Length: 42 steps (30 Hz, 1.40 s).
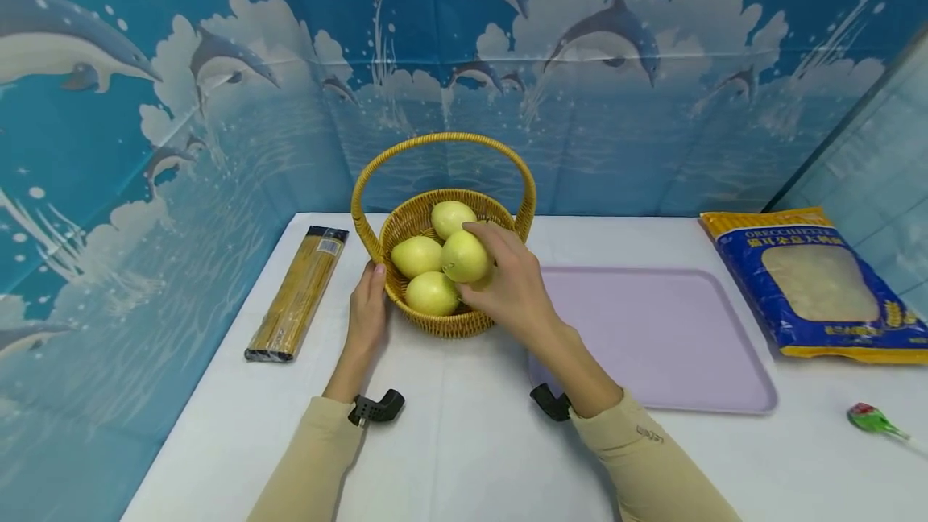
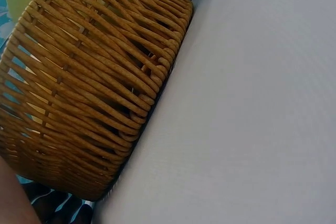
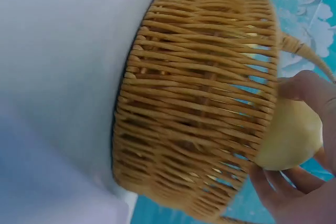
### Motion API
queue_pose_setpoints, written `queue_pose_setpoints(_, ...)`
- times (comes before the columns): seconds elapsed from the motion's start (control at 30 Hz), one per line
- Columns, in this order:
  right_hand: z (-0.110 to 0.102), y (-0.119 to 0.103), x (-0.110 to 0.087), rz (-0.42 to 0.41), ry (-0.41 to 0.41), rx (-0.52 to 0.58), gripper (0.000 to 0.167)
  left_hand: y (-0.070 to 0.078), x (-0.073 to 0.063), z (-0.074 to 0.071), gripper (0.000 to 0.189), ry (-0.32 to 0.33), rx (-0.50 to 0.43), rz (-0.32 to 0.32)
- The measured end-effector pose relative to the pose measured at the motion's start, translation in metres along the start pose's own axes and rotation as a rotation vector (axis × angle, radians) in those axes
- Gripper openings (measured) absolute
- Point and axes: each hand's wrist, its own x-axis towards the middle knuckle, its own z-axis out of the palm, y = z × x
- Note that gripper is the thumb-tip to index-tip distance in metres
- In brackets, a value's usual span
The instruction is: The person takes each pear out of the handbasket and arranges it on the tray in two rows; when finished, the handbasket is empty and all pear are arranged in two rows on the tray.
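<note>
- The right hand (image 1: 511, 280) grips a smooth, rounded yellow-green fruit (image 1: 466, 257) between thumb and fingers, over the round golden-brown woven basket (image 1: 453, 327) with its tall hoop handle.
- The left hand (image 1: 368, 308) lies open against the basket's left side.
- At least three similar fruits (image 1: 432, 293) sit inside.
- I can spot dark script on the right tan sleeve (image 1: 645, 457), but can't make it out.
- Left of the basket, a long clear-wrapped pack of tan strands (image 1: 300, 292) carries a barcode label, its print too small.
- Far right, a blue-and-yellow plastic bag (image 1: 822, 284) reads "ORECCHIETTE" above Chinese characters.
- Nearer lies a red-and-green wrapped lollipop (image 1: 867, 417).
- A lilac rectangular tray (image 1: 652, 337) rests on the white worktop (image 1: 435, 457).
- Behind hangs a blue curtain printed with leaping dolphins (image 1: 254, 143).
</note>
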Motion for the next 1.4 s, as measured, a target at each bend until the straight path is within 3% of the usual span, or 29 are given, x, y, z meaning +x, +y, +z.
queue_pose_setpoints(0.27, -0.035, -0.008, -0.023, -0.043, 0.013, 0.017, 0.079, 0.004, -0.001, 0.004, 0.056, 0.004, 0.024, -0.015)
queue_pose_setpoints(0.47, -0.06, -0.007, -0.019, -0.106, 0.14, 0.019, 0.08, 0.003, -0.003, 0.002, 0.054, 0.025, 0.041, -0.008)
queue_pose_setpoints(0.63, -0.077, 0.002, -0.016, -0.057, 0.251, -0.004, 0.078, 0.002, -0.004, 0.003, 0.054, 0.026, 0.033, 0.005)
queue_pose_setpoints(0.8, -0.088, 0.015, -0.013, 0.053, 0.327, -0.019, 0.073, 0.003, -0.003, 0.003, 0.054, 0.029, 0.031, 0.004)
queue_pose_setpoints(0.93, -0.092, 0.023, -0.014, 0.205, 0.33, -0.005, 0.069, 0.005, -0.005, 0.001, 0.054, 0.031, 0.033, -0.01)
queue_pose_setpoints(1.17, -0.083, 0.042, -0.021, 0.565, 0.122, 0.022, 0.072, 0.008, -0.007, -0.001, 0.054, 0.025, 0.038, -0.027)
queue_pose_setpoints(1.27, -0.076, 0.051, -0.024, 0.658, 0.039, -0.013, 0.075, 0.008, -0.006, 0.0, 0.054, 0.025, 0.03, -0.023)
queue_pose_setpoints(1.4, -0.07, 0.061, -0.029, 0.713, -0.041, -0.066, 0.073, 0.008, -0.006, 0.002, 0.055, 0.027, 0.02, -0.015)
